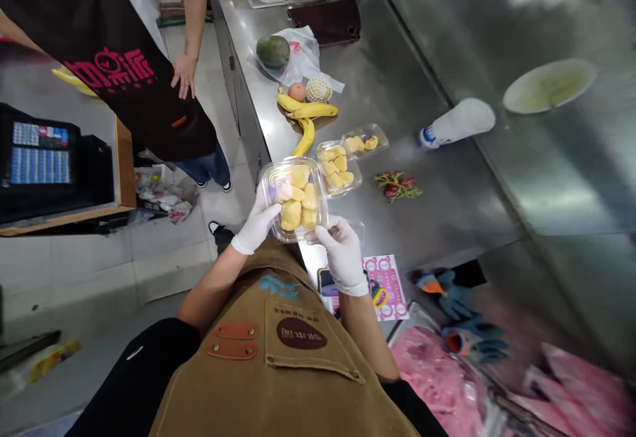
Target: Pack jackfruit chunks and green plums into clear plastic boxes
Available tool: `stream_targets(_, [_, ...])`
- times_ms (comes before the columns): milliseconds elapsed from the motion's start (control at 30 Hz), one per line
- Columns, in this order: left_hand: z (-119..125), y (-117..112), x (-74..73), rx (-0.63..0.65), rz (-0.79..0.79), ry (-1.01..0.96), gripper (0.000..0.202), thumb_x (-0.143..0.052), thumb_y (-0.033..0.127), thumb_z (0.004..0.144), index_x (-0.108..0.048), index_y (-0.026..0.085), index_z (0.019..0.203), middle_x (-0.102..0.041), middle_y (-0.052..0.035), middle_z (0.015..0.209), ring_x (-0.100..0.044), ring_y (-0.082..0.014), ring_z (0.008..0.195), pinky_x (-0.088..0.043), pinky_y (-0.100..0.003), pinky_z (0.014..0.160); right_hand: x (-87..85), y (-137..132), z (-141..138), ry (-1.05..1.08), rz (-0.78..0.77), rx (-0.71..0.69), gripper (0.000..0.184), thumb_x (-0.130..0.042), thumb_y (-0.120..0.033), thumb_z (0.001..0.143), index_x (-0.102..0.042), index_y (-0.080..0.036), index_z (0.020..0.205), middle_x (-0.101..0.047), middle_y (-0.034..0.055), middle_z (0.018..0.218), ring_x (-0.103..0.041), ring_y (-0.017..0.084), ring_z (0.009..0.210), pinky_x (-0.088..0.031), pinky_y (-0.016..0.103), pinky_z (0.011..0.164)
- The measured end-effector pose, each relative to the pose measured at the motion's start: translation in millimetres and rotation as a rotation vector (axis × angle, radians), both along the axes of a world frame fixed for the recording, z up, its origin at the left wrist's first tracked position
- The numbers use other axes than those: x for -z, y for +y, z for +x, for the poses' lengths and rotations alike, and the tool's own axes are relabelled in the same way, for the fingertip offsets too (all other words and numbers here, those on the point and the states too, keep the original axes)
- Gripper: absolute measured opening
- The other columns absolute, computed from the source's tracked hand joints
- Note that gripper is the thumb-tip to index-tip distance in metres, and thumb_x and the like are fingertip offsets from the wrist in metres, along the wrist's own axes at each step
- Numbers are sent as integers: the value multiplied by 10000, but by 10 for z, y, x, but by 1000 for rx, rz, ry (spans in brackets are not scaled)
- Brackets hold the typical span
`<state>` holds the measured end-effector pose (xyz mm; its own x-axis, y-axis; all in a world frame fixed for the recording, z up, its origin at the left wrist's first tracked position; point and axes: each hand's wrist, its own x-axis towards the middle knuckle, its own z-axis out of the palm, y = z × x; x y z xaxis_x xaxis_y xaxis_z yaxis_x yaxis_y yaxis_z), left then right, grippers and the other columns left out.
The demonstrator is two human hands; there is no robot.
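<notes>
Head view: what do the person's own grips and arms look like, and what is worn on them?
The left grip and right grip wear thin white gloves; the forearms are bare up to short black sleeves, with a tan canvas apron in front.

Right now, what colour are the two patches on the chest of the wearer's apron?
The two patches on the tan apron are orange-red, each with metal studs; the head view shows them best.
</notes>
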<state>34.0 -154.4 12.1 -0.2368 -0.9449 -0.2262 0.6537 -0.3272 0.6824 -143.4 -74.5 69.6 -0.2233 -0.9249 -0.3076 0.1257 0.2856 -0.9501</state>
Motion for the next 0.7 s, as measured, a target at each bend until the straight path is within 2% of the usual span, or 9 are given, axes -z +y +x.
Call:
stream_targets(67, [71,-82,-61,-60,-67,16,756,-998,508,765,-708,276,1424,-686,-78,1563,-496,-358,1608,-416,-468,1340,-9,-29,63,27,-7,-49,569,-948,-697,769,-580,-263,802,-733,3,713,-701,193,640,-622,352,674])
stream_targets(133, [163,-190,-109,-112,-100,6,664,-946,593,819,-755,262,1362,-701,-79,1545,-490,-343,1615,-395,-442,1353,4,-80,110,49,-11,-100,566,-943,-692,777,-578,-259,789,-720,-3,687,-679,183,614,-603,342,661])
stream_targets(267, [342,-330,-145,-150,-62,0,626,-834,749,866,-825,226,1211,-785,-102,1402,-590,-359,1529,-453,-463,1315,57,-207,185,55,-15,-174,579,-953,-682,764,-560,-256,769,-667,-33,627,-633,158,551,-576,324,639])
stream_targets(433, [460,-326,-74,-267,15,28,552,-797,695,931,-831,195,1162,-800,-122,1380,-636,-348,1487,-471,-470,1300,140,-317,305,45,1,-247,578,-945,-674,765,-542,-259,767,-656,-37,635,-661,169,573,-577,319,629])
stream_targets(567, [486,-313,25,-360,57,8,532,-852,660,885,-826,187,1128,-826,-132,1314,-688,-361,1419,-520,-489,1248,176,-351,398,31,18,-272,604,-941,-681,763,-505,-262,760,-619,-52,618,-683,182,582,-565,313,615])
stream_targets(700, [588,-269,67,-335,63,-24,609,-901,719,795,-831,204,1112,-835,-115,1297,-723,-368,1356,-553,-498,1204,178,-352,396,43,12,-314,582,-925,-673,790,-509,-266,760,-620,-50,609,-672,184,579,-552,318,621])
